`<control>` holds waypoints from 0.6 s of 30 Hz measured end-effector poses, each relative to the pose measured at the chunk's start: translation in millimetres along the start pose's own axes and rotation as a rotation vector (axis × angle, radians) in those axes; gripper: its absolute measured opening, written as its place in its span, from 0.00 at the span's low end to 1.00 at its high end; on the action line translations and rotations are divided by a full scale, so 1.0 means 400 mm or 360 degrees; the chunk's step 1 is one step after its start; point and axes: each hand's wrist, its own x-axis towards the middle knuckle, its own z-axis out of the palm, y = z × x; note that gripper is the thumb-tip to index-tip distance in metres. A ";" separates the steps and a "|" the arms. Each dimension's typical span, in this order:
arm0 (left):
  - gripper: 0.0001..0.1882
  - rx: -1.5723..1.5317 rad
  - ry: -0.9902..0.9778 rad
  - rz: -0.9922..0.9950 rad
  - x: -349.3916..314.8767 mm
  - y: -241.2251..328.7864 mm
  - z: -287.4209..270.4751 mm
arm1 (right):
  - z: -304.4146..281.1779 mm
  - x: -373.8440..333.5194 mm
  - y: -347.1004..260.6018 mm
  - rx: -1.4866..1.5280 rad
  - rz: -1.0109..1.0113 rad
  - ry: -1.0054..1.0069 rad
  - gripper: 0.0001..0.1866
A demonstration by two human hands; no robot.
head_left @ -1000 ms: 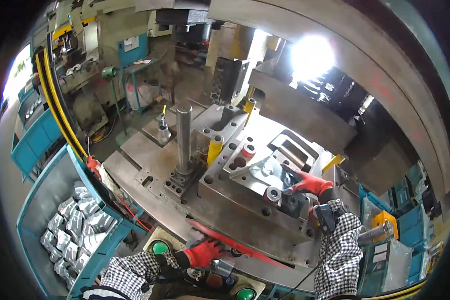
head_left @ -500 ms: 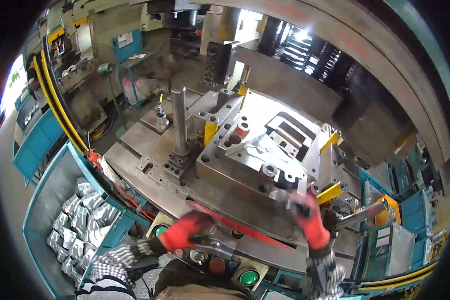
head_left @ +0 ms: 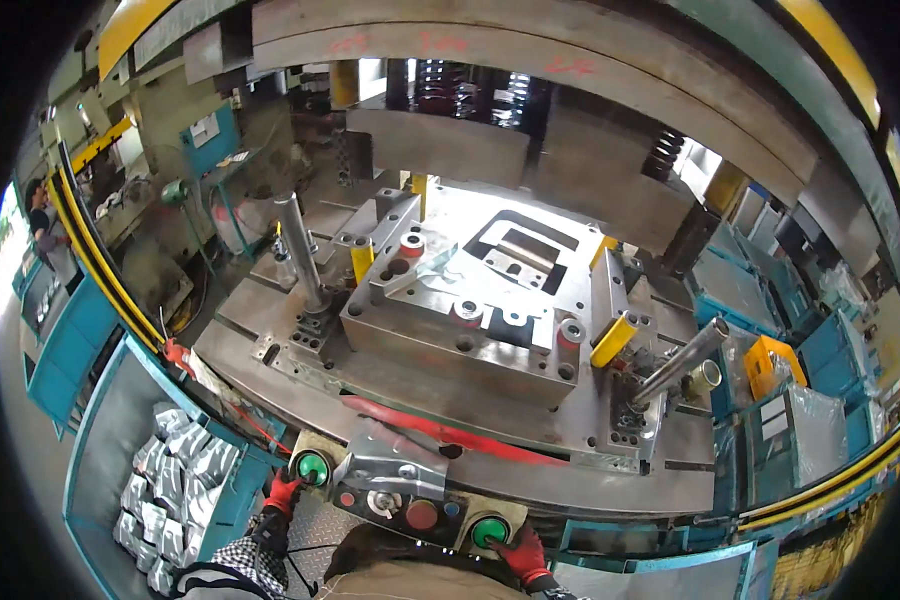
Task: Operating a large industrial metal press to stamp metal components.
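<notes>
At the control box (head_left: 404,517), left hand (head_left: 283,492) and right hand (head_left: 521,556), finger spread unclear, should press the green buttons (head_left: 490,533) squarely.

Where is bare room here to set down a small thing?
Bare metal shows on the machine bed at its right front corner, near the right post, and between the left post and the blue bin. Crowded: the die block, with bushings and yellow posts, and the button panel.

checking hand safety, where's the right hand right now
In the head view, the right hand is low, right of centre, at the green button right of the large red button.
</notes>
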 end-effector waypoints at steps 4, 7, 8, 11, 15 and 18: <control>0.27 -0.0263 -0.0062 -0.0259 0.011 0.022 0.046 | 0.044 -0.010 0.039 -0.0221 -0.0059 0.0304 0.57; 0.27 -0.0413 -0.0035 -0.0558 0.006 0.017 0.033 | 0.050 -0.006 0.052 -0.0218 -0.0002 0.0215 0.58; 0.27 -0.0456 -0.0023 -0.0635 -0.002 0.019 0.031 | 0.044 -0.009 0.045 -0.0216 0.0044 0.0186 0.58; 0.27 -0.0406 -0.0014 -0.0660 -0.018 0.028 0.016 | 0.006 -0.006 0.007 -0.0071 0.0041 0.0118 0.59; 0.26 -0.0154 -0.0126 -0.0560 -0.017 0.056 0.010 | -0.022 -0.009 -0.015 -0.0003 0.0120 0.0055 0.60; 0.25 -0.0127 -0.0081 -0.0412 -0.014 0.071 0.030 | -0.018 -0.007 -0.001 -0.0036 0.0102 0.0086 0.60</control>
